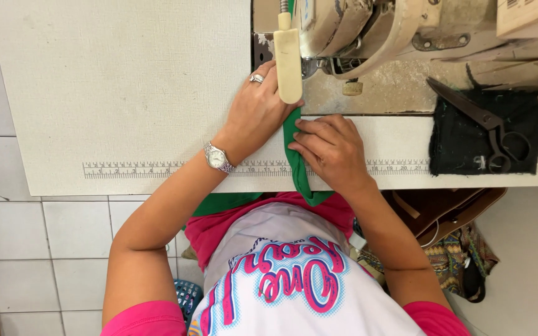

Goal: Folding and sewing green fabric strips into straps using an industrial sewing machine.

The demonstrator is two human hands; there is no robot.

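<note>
- Both hands lie flat, fingers spread, clamping nothing — left hand (258, 112) and right hand (330, 149) press the green fabric strip (296, 163) onto the surface (119, 93).
- Strip runs between them toward the sewing machine (368, 31); feeding stage, I judge — next calls for steady, even guiding.

Green strip of fabric (295, 158), plain and unpatterned, lies between the fingers of both hands. Cream-coloured machine lever (288, 57), plain, stands just above the left hand's fingers (273, 93); a silver ring (256, 78) shows on one of them, and a silver wristwatch (217, 157) with a pale dial sits behind them at the wrist. Off-white table top (119, 87), finely textured, carries a black-marked ruler scale (157, 169) below the fingers. Beige sewing machine (368, 31), worn and stained, is beyond the fingertips. Black cloth pad (462, 140) with dark scissors (487, 124) lies well apart from the right hand's fingers (319, 134).
</note>
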